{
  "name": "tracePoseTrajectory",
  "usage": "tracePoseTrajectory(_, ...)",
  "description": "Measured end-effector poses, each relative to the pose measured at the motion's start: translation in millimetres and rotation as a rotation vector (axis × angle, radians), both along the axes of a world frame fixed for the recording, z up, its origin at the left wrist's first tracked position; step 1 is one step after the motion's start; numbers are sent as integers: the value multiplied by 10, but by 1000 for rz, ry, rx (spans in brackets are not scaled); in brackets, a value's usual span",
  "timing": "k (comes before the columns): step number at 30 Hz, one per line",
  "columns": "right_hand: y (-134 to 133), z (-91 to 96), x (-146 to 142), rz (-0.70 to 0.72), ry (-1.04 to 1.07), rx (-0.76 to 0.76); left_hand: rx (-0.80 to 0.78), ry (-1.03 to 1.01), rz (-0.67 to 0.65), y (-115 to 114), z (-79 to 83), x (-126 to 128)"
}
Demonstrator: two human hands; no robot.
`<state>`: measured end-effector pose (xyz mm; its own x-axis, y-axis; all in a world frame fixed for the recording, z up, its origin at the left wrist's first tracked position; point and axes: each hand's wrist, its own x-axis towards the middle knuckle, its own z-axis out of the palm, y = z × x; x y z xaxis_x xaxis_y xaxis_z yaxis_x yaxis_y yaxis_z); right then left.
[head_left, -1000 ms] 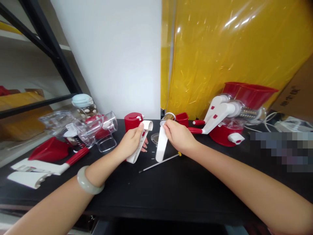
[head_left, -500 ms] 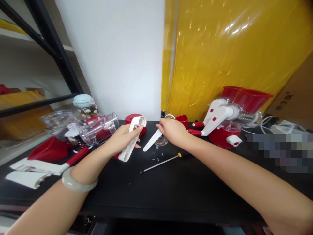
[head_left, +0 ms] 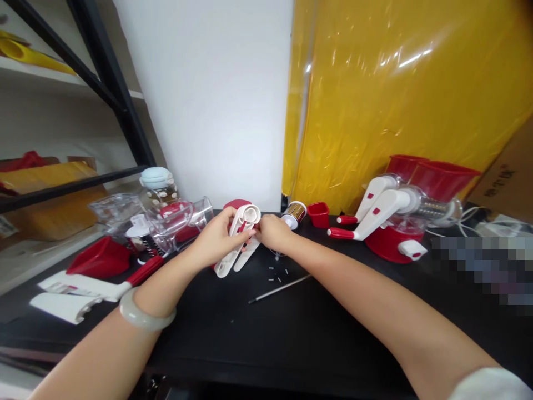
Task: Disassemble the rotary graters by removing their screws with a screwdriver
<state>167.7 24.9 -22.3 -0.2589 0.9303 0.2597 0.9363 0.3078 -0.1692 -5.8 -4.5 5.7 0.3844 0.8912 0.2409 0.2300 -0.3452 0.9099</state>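
As your left hand holds a white hollow arm over the bench, its grip is closed on the part just below the ringed upper end; a red insert shows inside. Your right hand has its grip closed on a narrow white strip, which slants down just beside the hollow arm; whether the two touch, you cannot tell. Nearer to you lie a few small screw-like pieces and a metal shaft, one end hidden by your right forearm. Behind your hands stand a mostly hidden red round part, a perforated drum and a red cup. To your right, note two crank-handled graters, one behind the other; to your left, clear plastic housings, a red hopper and a white crank with a red handle.
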Motion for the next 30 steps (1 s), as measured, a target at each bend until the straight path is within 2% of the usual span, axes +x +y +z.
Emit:
tracePoseTrajectory(6,-153,78,129,36,74,75,83,55,-48,16,-29,-5)
tracePoseTrajectory(12,-602,213,531,51,224,301,114,171,-91,-18,-63,38)
tracePoseTrajectory(14,-737,218,629,217,223,435,160,214,-118,-27,-79,59)
tracePoseTrajectory(17,-851,192,653,423,61,568,255,307,-168,-23,-101,76)
tracePoseTrajectory(22,-800,130,437,487,-164,606,311,400,-237,-31,-65,72)
tracePoseTrajectory(26,-657,84,289,514,-240,664,202,394,-268,-51,-21,62)
tracePoseTrajectory(30,-586,35,264,512,-286,703,121,386,-208,-33,-44,51)
